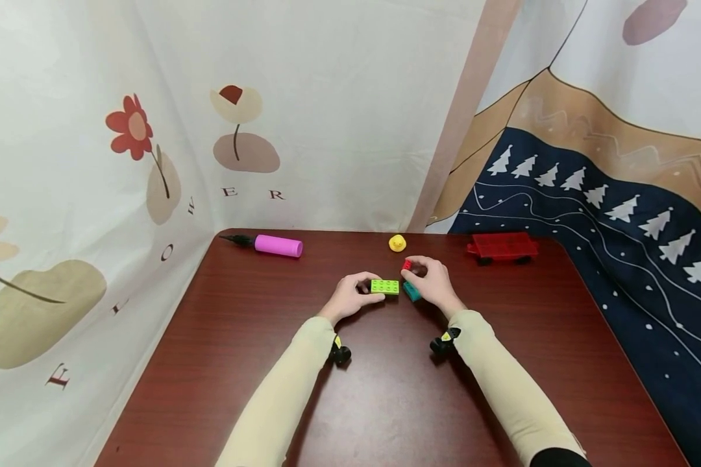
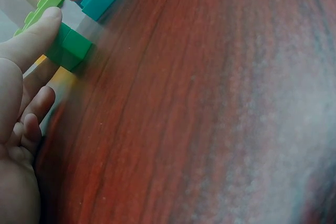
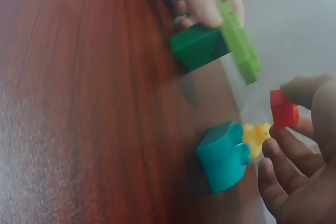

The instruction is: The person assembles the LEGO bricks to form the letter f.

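Observation:
My left hand (image 1: pixel 349 298) grips a light green studded building brick (image 1: pixel 384 287) between thumb and fingers. In the right wrist view a dark green block (image 3: pixel 197 45) sits beneath the light green brick (image 3: pixel 240 48), joined to it, and the thumb lies across their side. My right hand (image 1: pixel 436 285) pinches a small red brick (image 3: pixel 283 109) between thumb and fingertips, held above the table. Just below that hand a teal brick with a curved side (image 1: pixel 411 291) rests on the table, apart from both stacked green pieces.
Behind the hands on the brown table (image 1: pixel 385 402) stands a yellow rubber duck (image 1: pixel 397 243). A pink cylinder with a dark tip (image 1: pixel 277 246) lies at the back left. Toward the back right is a red toy wagon (image 1: pixel 504 246). Printed curtains (image 1: pixel 327 97) hang around the table.

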Demonstrator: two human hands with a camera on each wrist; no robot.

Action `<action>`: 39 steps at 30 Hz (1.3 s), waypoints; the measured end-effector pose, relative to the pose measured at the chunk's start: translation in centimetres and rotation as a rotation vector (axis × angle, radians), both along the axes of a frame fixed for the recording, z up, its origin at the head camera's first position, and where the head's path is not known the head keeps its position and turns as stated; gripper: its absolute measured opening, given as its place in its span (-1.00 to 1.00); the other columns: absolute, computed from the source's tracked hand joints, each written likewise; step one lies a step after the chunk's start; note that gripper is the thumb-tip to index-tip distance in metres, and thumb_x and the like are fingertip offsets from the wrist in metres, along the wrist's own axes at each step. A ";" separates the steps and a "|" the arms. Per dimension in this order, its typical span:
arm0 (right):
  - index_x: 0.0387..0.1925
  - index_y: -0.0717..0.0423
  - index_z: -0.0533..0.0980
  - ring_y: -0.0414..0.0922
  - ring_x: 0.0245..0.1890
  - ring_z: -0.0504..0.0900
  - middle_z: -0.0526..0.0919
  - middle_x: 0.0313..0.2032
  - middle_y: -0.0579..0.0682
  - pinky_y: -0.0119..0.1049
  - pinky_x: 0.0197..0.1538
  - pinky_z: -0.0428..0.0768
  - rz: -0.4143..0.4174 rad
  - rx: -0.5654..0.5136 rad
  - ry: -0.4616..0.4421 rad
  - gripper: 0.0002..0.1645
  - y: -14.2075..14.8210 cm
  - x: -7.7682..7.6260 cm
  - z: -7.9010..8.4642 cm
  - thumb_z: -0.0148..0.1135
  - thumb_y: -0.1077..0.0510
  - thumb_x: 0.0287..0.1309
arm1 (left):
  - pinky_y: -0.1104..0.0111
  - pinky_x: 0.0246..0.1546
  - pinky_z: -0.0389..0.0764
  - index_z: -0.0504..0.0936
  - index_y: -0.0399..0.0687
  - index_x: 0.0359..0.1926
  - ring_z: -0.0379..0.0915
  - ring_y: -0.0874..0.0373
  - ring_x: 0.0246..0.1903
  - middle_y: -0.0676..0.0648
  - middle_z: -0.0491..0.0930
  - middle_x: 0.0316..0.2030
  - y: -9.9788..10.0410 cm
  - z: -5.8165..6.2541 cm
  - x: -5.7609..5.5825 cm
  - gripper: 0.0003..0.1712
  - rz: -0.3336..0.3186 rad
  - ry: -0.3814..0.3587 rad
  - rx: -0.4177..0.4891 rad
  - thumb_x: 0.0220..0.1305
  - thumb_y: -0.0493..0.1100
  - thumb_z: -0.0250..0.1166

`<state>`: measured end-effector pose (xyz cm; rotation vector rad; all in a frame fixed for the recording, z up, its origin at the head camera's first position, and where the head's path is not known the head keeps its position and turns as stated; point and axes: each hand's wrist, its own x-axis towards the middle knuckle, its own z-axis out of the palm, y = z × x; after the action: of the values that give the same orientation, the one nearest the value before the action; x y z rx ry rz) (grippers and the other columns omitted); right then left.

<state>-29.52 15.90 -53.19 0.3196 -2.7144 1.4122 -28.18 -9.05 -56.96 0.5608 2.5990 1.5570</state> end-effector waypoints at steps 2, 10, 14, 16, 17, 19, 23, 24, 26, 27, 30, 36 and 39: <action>0.23 0.19 0.63 0.04 -0.08 0.69 0.75 -0.02 0.13 -0.07 0.05 0.64 0.025 -0.028 0.008 -0.51 -0.1 0.2 0.5 0.43 0.07 0.36 | 0.33 -0.18 0.57 0.75 0.14 0.09 0.55 0.14 -0.26 0.05 0.71 -0.09 0.0 0.0 0.0 -0.57 0.002 0.003 -0.005 0.20 -0.02 0.61; 0.22 0.21 0.64 0.04 -0.07 0.70 0.77 -0.03 0.11 -0.10 0.06 0.64 0.121 -0.119 -0.003 -0.52 -1.0 0.9 1.6 0.45 0.10 0.35 | 0.32 -0.17 0.59 0.75 0.11 0.09 0.56 0.16 -0.26 0.04 0.72 -0.08 0.1 -0.1 -0.1 -0.57 0.002 0.014 -0.008 0.21 -0.06 0.61; 0.19 0.21 0.65 0.02 -0.10 0.71 0.77 -0.07 0.11 -0.09 0.05 0.65 0.150 -0.141 -0.016 -0.56 -1.4 1.1 1.4 0.46 0.16 0.33 | 0.32 -0.17 0.59 0.75 0.09 0.09 0.57 0.15 -0.27 0.02 0.72 -0.09 0.1 -0.1 -0.1 -0.57 0.003 0.012 -0.004 0.20 -0.07 0.62; 0.17 0.21 0.66 0.01 -0.10 0.72 0.78 -0.07 0.12 -0.09 0.05 0.67 0.167 -0.143 -0.012 -0.57 -1.5 1.2 1.4 0.47 0.19 0.31 | 0.33 -0.18 0.59 0.76 0.09 0.08 0.56 0.16 -0.27 0.02 0.72 -0.10 0.1 -0.1 0.0 -0.57 0.005 0.010 -0.005 0.19 -0.08 0.62; 0.15 0.20 0.67 0.01 -0.11 0.72 0.78 -0.07 0.12 -0.09 0.05 0.68 0.172 -0.143 -0.011 -0.59 -1.6 1.3 1.4 0.47 0.20 0.31 | 0.34 -0.19 0.58 0.76 0.08 0.08 0.56 0.16 -0.27 0.02 0.72 -0.11 0.1 0.0 0.0 -0.57 0.005 0.008 -0.005 0.19 -0.08 0.62; 0.13 0.19 0.68 0.01 -0.11 0.72 0.78 -0.08 0.12 -0.09 0.05 0.69 0.179 -0.139 -0.008 -0.61 -1.8 1.4 1.4 0.48 0.21 0.29 | 0.35 -0.20 0.57 0.76 0.08 0.08 0.56 0.17 -0.27 0.02 0.72 -0.13 0.1 0.1 0.0 -0.57 0.006 0.004 -0.008 0.20 -0.08 0.62; 0.09 0.18 0.69 0.01 -0.08 0.74 0.79 -0.08 0.10 -0.04 0.07 0.71 0.189 -0.120 -0.012 -0.64 -2.1 1.5 1.4 0.48 0.23 0.28 | 0.36 -0.20 0.55 0.75 0.08 0.10 0.55 0.18 -0.26 0.02 0.69 -0.18 0.1 0.3 0.0 -0.56 0.007 -0.005 -0.018 0.20 -0.07 0.62; 0.09 0.18 0.69 0.01 -0.07 0.75 0.79 -0.07 0.10 -0.04 0.07 0.71 0.196 -0.111 -0.007 -0.64 -2.2 1.5 1.4 0.48 0.23 0.28 | 0.36 -0.20 0.55 0.75 0.08 0.10 0.55 0.18 -0.26 0.02 0.69 -0.19 0.1 0.3 0.0 -0.55 0.008 -0.007 -0.022 0.20 -0.07 0.62; 0.09 0.18 0.70 0.01 -0.05 0.76 0.80 -0.05 0.10 -0.04 0.06 0.72 0.209 -0.099 -0.005 -0.64 -2.3 1.6 1.5 0.49 0.23 0.27 | 0.36 -0.20 0.54 0.74 0.06 0.12 0.54 0.17 -0.26 0.01 0.67 -0.21 0.1 0.4 0.0 -0.54 0.009 -0.009 -0.027 0.21 -0.06 0.61; 0.09 0.19 0.70 0.02 -0.05 0.77 0.80 -0.04 0.11 -0.04 0.06 0.72 0.217 -0.095 -0.003 -0.64 -2.4 1.6 1.5 0.49 0.23 0.27 | 0.35 -0.20 0.54 0.74 0.05 0.13 0.54 0.17 -0.26 0.01 0.67 -0.22 0.1 0.4 0.0 -0.53 0.010 -0.009 -0.027 0.21 -0.06 0.61; 0.08 0.19 0.70 0.01 -0.09 0.78 0.80 -0.04 0.10 -0.05 0.03 0.72 0.240 -0.085 0.001 -0.63 -2.6 1.7 1.4 0.51 0.22 0.25 | 0.34 -0.20 0.54 0.73 0.04 0.15 0.53 0.17 -0.26 0.00 0.65 -0.24 0.1 0.4 0.0 -0.52 0.011 -0.017 -0.030 0.22 -0.05 0.60; 0.11 0.16 0.70 -0.02 -0.10 0.78 0.80 -0.03 0.07 -0.07 0.03 0.72 0.270 -0.048 0.034 -0.58 -2.8 1.5 0.6 0.54 0.20 0.23 | 0.33 -0.20 0.54 0.73 0.05 0.17 0.53 0.17 -0.26 0.00 0.65 -0.28 0.1 0.4 0.0 -0.51 0.010 -0.021 -0.035 0.24 -0.04 0.59; 0.13 0.15 0.69 -0.03 -0.10 0.77 0.80 -0.01 0.07 -0.09 0.02 0.71 0.277 -0.025 0.048 -0.57 -2.9 1.5 0.3 0.54 0.20 0.22 | 0.33 -0.20 0.53 0.73 0.04 0.17 0.53 0.17 -0.27 -0.01 0.65 -0.29 0.1 0.4 0.1 -0.51 0.007 -0.014 -0.032 0.23 -0.05 0.60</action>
<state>-28.06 13.03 -52.94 0.7424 -2.6919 1.4765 -28.13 -8.95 -56.56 0.5369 2.6129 1.5134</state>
